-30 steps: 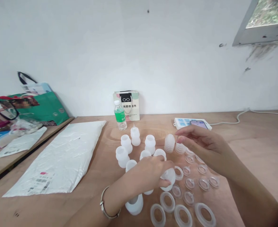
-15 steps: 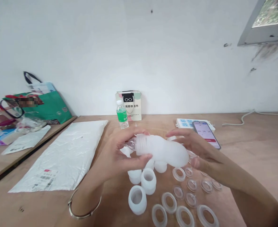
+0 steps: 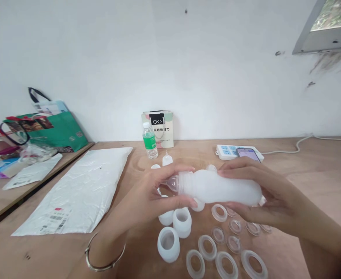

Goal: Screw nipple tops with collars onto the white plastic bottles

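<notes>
A frosted white baby bottle (image 3: 222,188) with a clear nipple (image 3: 172,183) lies sideways in the air between my two hands. My left hand (image 3: 158,193) closes round its collar end, thumb below and fingers above. Around the rounded base, my right hand (image 3: 257,190) is wrapped with fingers on top and thumb underneath. Below are several white hollow cups (image 3: 168,245), some partly hidden behind my left hand. Translucent rings (image 3: 227,265) and small clear nipples (image 3: 234,244) lie on the table under my right hand.
A white plastic mailer (image 3: 80,190) lies at left. Behind stand a water bottle (image 3: 149,142) and a paper bag (image 3: 166,131). A power strip (image 3: 227,152) and a phone (image 3: 248,154), partly covered by my right hand, lie back right. A green bag (image 3: 62,131) leans at far left.
The baby bottle has moved a little right and come more level. My right hand has come in from its loose position and now wraps the base. My left hand keeps its hold.
</notes>
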The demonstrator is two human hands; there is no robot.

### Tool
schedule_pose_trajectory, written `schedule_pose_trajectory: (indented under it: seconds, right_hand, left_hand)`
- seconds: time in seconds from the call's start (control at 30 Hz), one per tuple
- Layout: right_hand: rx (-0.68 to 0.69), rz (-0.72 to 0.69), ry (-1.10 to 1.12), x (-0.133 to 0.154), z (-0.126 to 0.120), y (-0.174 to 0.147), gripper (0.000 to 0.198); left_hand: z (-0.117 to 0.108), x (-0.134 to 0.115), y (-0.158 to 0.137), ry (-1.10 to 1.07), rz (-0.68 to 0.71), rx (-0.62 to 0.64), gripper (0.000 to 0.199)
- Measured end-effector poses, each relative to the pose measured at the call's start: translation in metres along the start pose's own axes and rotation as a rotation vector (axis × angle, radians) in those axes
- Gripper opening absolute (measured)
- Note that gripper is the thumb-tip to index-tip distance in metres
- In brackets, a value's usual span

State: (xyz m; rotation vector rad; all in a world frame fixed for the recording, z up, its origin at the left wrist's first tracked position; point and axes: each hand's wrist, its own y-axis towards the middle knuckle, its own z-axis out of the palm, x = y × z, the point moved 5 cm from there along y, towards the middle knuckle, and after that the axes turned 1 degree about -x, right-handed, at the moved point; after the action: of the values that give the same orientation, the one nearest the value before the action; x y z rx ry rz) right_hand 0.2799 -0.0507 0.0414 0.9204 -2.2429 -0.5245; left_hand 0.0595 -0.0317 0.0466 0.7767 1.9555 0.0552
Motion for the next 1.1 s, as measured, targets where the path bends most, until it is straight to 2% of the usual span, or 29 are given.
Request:
schedule_pose_trajectory:
  seconds: [0.13,0.2,0.3,0.47,0.57,0.7,0.8,0.9,1.0,1.1]
  right_hand:
    - [0.028,-0.018,-0.056,-0.001,0.000,-0.003,0.050]
    - [0.040,-0.027,-0.067,-0.003,0.001,-0.003,0.048]
    - [0.068,0.052,-0.033,-0.011,0.002,-0.001,0.044]
    - [0.139,0.267,0.187,-0.026,0.007,0.004,0.034]
    - [0.135,0.291,0.234,-0.026,0.007,0.005,0.034]
    - [0.110,0.274,0.214,-0.024,0.006,0.007,0.037]
    - [0.151,0.299,0.273,-0.026,0.008,0.007,0.032]
    - [0.147,0.301,0.315,-0.029,0.008,0.008,0.031]
    - [0.065,0.298,0.269,-0.032,0.006,0.010,0.032]
    - [0.001,0.302,0.206,-0.031,0.007,0.014,0.034]
  left_hand:
    - [0.011,0.013,0.003,-0.039,-0.123,0.014,0.037]
    - [0.014,0.017,0.004,0.001,-0.128,0.024,0.037]
    - [0.017,0.016,0.006,0.105,-0.026,0.029,0.038]
    - [0.013,0.003,0.004,0.193,0.168,0.033,0.046]
    - [0.012,0.003,0.003,0.100,0.138,0.095,0.049]
    - [0.010,0.012,0.004,-0.052,0.010,0.035,0.039]
    - [0.014,0.011,0.004,-0.048,0.087,0.069,0.030]
    - [0.015,0.009,0.005,-0.019,0.157,0.068,0.038]
    - [0.011,0.015,0.008,-0.019,0.064,0.000,0.054]
    - [0.007,0.025,0.012,-0.033,-0.059,-0.059,0.042]
